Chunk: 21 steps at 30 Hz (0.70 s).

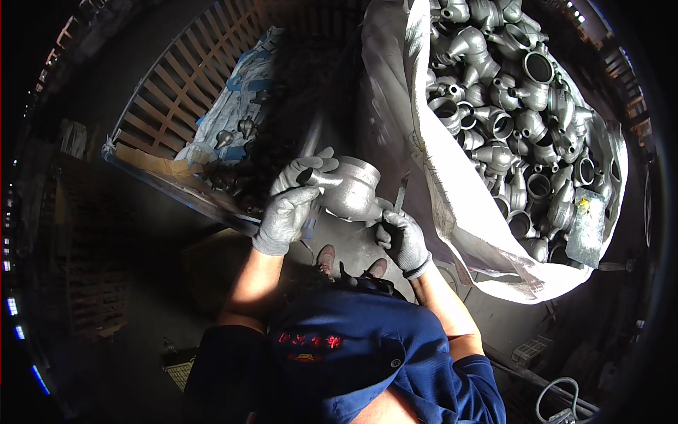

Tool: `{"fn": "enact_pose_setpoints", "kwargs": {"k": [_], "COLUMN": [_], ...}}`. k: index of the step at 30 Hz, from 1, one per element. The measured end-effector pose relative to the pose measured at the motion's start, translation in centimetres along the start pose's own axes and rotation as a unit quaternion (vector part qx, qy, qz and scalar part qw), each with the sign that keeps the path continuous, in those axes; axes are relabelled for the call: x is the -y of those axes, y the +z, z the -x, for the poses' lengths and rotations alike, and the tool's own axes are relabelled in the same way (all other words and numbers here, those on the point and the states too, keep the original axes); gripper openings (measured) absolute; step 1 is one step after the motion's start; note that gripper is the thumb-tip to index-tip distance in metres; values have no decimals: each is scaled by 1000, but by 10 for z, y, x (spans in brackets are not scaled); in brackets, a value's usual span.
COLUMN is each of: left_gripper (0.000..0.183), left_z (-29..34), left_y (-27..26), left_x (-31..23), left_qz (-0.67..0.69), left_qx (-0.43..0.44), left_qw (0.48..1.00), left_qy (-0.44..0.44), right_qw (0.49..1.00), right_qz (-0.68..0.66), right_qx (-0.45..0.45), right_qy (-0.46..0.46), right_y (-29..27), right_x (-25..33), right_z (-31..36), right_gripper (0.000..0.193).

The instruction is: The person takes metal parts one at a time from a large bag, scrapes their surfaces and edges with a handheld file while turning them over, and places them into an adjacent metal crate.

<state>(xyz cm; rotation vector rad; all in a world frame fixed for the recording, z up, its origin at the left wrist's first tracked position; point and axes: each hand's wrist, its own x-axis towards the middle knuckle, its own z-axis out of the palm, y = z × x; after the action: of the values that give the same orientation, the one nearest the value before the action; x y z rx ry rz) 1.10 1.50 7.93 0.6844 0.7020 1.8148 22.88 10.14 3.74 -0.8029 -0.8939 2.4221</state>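
My left hand (293, 205), in a grey work glove, grips a grey metal casting (351, 191) by its left side. The casting has a rounded body, a wide collar on top and short pipe stubs on two sides. Fingers of my gloved right hand (405, 240) are closed round a narrow, flat, file-like metal tool (402, 194), which points upward beside the casting's right stub. Whether the tool touches the casting I cannot tell. Both hands are in front of my body, above the floor.
A large white bulk bag (452, 205) full of similar grey castings (533, 124) stands at the right. On its near right side lies a flat metal plate (586, 227). At the far left, a slatted crate (173, 92) holds plastic sheeting (236, 99) and a few castings.
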Motion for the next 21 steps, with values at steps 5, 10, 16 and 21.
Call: {"fn": "enact_pose_setpoints", "kwargs": {"k": [5,10,16,21], "left_gripper": [45,47,49,43], "left_z": [-2,0,2,1], "left_y": [3,5,1,-8], "left_x": [0,-1,1,1], "left_qz": [3,-13,-51,-43], "left_qx": [-13,-16,-61,-131], "left_qw": [1000,1000,996,990], "left_qy": [-4,-17,-27,-13], "right_qw": [999,999,998,995], "right_qz": [1,23,26,55], "right_qx": [7,-22,-42,-47], "right_qy": [32,30,42,67], "right_y": [-4,-4,-5,6], "right_x": [-3,-7,-7,4], "right_z": [-3,1,5,7], "right_gripper": [43,32,34,41]}}
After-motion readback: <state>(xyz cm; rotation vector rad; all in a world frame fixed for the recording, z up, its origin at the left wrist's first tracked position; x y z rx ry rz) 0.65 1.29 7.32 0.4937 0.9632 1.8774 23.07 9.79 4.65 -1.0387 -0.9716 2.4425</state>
